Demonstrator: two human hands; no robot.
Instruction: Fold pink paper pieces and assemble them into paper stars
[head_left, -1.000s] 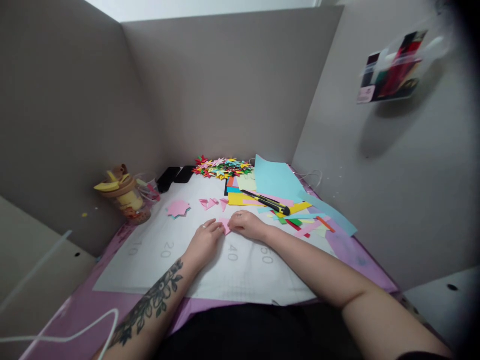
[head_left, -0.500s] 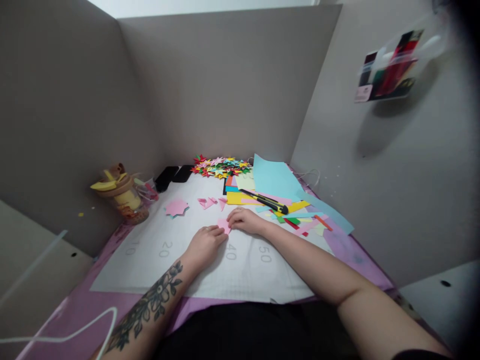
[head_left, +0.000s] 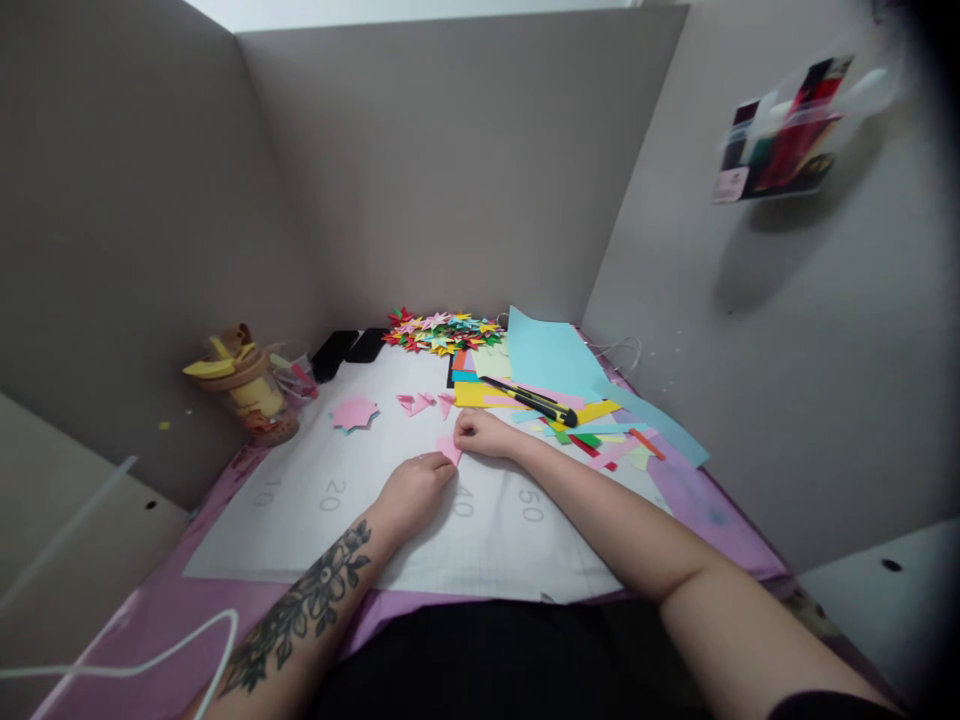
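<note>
A small piece of pink paper (head_left: 448,449) lies on the white sheet (head_left: 300,545), between my two hands. My left hand (head_left: 418,488) has its fingertips closed on the paper's lower edge. Above and to the right, my right hand (head_left: 480,434) pinches the paper's right side with curled fingers. Just beyond are several folded pink paper pieces (head_left: 417,403). To the left sits a stack of star-shaped paper cutouts (head_left: 354,413), pink on top with blue beneath.
A pile of colourful paper stars (head_left: 442,333) lies at the back. Right of my hands are a black and yellow utility knife (head_left: 540,402), paper strips (head_left: 600,435) and light blue sheets (head_left: 551,350). Two black phones (head_left: 335,355) and a brown and yellow cup (head_left: 251,390) stand left.
My right hand's fingers have curled in tighter at the paper's edge. My left hand stays at the lower edge, its fingers slightly more bent. The view has shifted slightly.
</note>
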